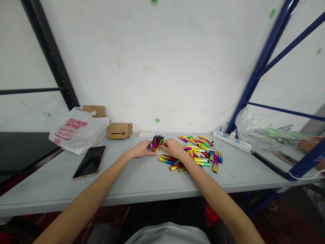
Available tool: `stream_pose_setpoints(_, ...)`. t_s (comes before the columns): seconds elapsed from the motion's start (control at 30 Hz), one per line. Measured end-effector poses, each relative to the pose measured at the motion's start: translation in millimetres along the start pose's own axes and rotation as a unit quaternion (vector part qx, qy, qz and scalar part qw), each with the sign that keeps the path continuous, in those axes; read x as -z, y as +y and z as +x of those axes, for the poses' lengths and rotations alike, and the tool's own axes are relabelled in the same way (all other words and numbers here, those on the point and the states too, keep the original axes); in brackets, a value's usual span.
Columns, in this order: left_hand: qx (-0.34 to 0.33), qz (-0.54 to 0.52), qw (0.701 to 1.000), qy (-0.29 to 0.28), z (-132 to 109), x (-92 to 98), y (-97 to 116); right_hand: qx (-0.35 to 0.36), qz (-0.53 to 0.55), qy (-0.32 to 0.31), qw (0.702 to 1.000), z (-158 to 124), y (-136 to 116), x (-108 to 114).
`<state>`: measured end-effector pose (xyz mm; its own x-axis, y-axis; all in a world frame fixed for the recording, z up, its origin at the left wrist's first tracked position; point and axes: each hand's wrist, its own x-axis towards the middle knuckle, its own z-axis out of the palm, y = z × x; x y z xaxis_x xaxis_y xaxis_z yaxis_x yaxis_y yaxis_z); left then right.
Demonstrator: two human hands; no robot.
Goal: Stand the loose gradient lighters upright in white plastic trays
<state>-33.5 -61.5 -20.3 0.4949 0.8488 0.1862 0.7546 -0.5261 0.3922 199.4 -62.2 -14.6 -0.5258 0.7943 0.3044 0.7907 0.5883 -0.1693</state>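
Several slim, shiny, rainbow-coloured lighters (154,144) with black tops stand upright in a cluster in a pale, low rack (165,152), which my hands partly cover. My left hand (142,149) is closed at the left side of the cluster, with its thumb along the rack's near edge. Over the rack on the other side, my right hand (172,147) has its fingertips pinched together beside the standing lighters; a lighter appears to be between them, partly hidden. A loose pile of lighters (200,150) lies around and beyond my right wrist.
A white rack (147,134) lies by the wall, beside a small cardboard box (120,131). Leftward are a white plastic bag (81,130) and a phone (90,162). A power strip (232,140) sits at right by a blue frame (254,78). Another person's hand (311,145) shows far right.
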Motion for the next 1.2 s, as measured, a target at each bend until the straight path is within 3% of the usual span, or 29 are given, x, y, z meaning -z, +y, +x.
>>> stream_pose_setpoints(0.23,0.002,-0.004,1.0,0.003,-1.8,0.4,2.6,-0.013,0.037,0.05,0.998,0.7,0.0,-3.6)
stream_pose_setpoints(0.63,0.008,-0.013,1.0,0.007,-1.1,-0.5,0.8,-0.051,0.059,0.064,0.995,3.1,-4.0,-3.1)
stream_pose_setpoints(0.83,0.006,-0.004,1.0,0.006,-1.0,0.1,1.6,-0.029,0.069,0.041,0.996,4.5,-4.3,-5.2)
stream_pose_setpoints(1.07,0.001,-0.002,1.0,0.007,-0.4,0.1,0.5,-0.056,-0.048,-0.007,0.997,3.4,-24.5,3.4)
stream_pose_setpoints(1.2,0.002,-0.007,1.0,0.003,-1.3,1.7,2.5,-0.024,0.001,-0.025,0.999,0.5,-14.2,3.1)
